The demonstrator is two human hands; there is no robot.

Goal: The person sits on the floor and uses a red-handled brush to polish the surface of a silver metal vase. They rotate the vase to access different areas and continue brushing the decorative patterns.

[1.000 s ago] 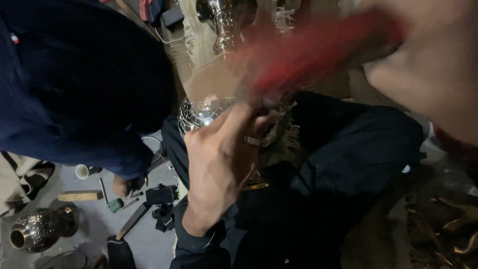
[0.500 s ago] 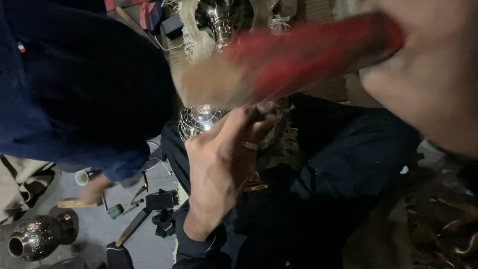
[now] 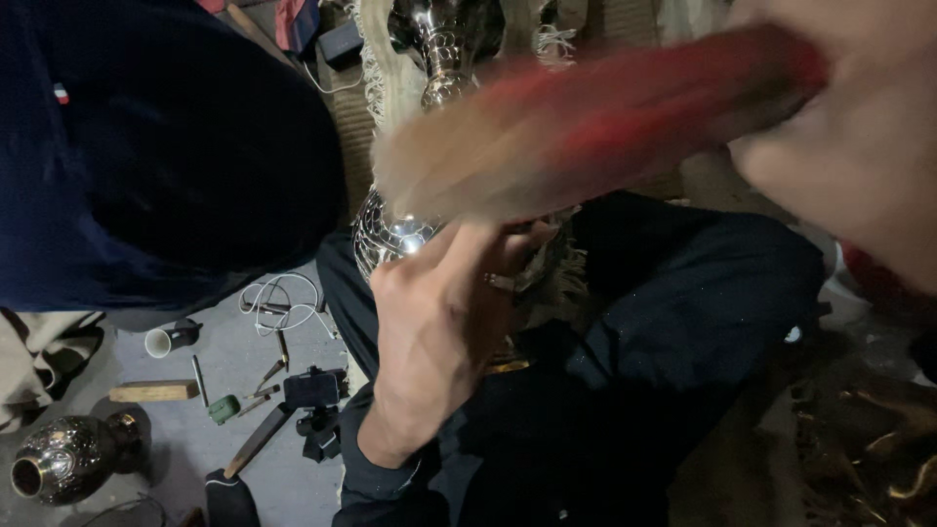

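At the far left, low on the grey floor (image 3: pixel 244 366), a round engraved metal vase (image 3: pixel 68 457) lies on its side, with a wooden block (image 3: pixel 153 391) just beside it and a small white cup (image 3: pixel 161 342) a little above. Near them lie thin metal punches (image 3: pixel 275 363), a coil of white cable (image 3: pixel 283 298) and a small dark device (image 3: pixel 312 388). A large dark blue garment (image 3: pixel 166 146) fills the upper left. Toward the middle, a shiny silver vessel (image 3: pixel 386 239) with fine patterned engraving rests on the person's lap, against dark trousers (image 3: pixel 683 322). The left hand (image 3: pixel 444 337) lies over the vessel with fingers curled against its side, a ring on one finger; what it grips beneath the palm is hidden, so how firmly it clasps cannot be told. Above it a red and tan tool (image 3: pixel 595 127), badly blurred, slants across the view over the vessel. At the far right the right hand (image 3: pixel 859 146) is closed around the red end of that tool, very near the camera.
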